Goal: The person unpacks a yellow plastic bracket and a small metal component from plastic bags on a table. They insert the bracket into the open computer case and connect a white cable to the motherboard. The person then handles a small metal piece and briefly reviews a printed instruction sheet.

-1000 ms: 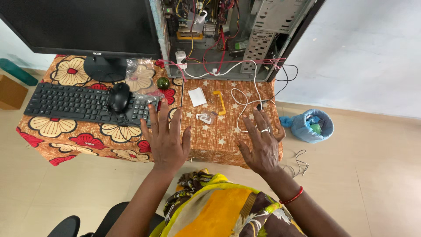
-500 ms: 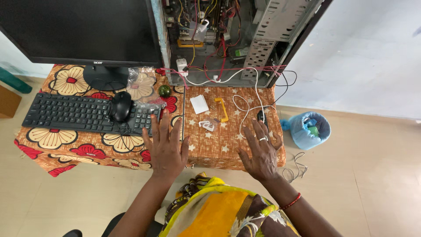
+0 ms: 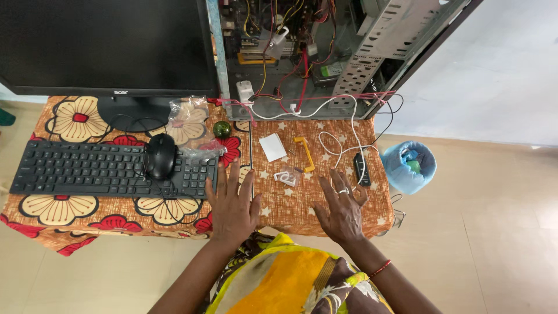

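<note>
Patterned tablecloth lies under both flat hands, left and right, fingers spread.

One keyboard, one mouse, one monitor, possibly two bags.

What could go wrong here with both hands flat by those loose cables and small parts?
The white cable loops close to the right hand; a snag might tug the open computer case. The mouse sits on the keyboard and could slide off. The small white clip could get swept away.
</note>
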